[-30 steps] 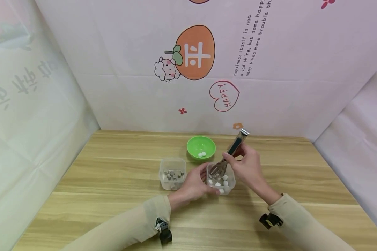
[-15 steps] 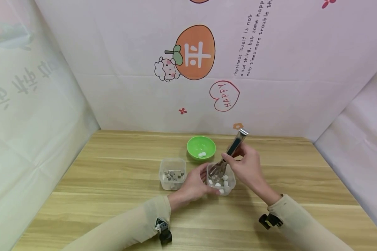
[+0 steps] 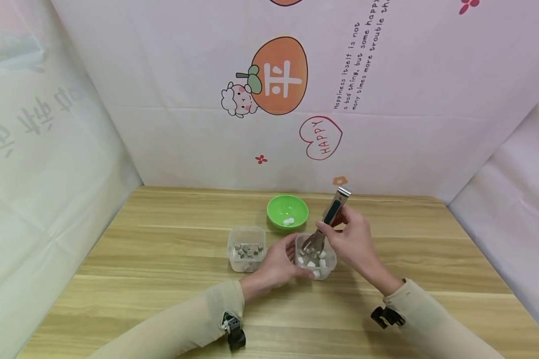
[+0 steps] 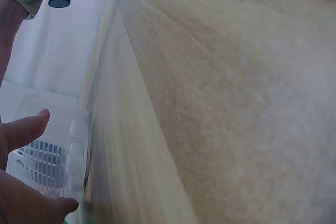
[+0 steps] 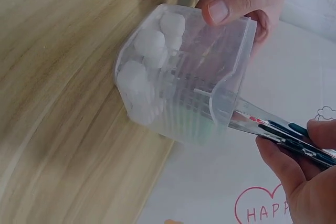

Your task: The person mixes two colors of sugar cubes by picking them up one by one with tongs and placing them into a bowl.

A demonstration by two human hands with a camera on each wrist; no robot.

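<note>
My left hand (image 3: 280, 259) holds a clear plastic container (image 3: 327, 271) by its left side, thumb at the front and fingers behind. Several white marshmallow-like pieces (image 5: 149, 43) lie in the bottom of that container. My right hand (image 3: 352, 237) grips metal tongs (image 3: 332, 212) with dark handle inlays, thumb on one side and fingers on the other. The slotted tong ends (image 3: 313, 243) reach down inside the container, near the white pieces. Whether they pinch a piece cannot be told. In the left wrist view, the left thumb (image 4: 29, 129) lies against the container wall.
A green bowl (image 3: 280, 204) with a few white pieces stands behind the container. Left of my left hand is a second clear container (image 3: 247, 232) with small grey-brown chunks. Both stand on the wooden table (image 3: 175, 239), with a printed cloth (image 3: 197, 149) rising at its back edge.
The tongs' handle end has shifted slightly left and down, and their ends look closer together inside the container. My left hand and the container stay in place.
</note>
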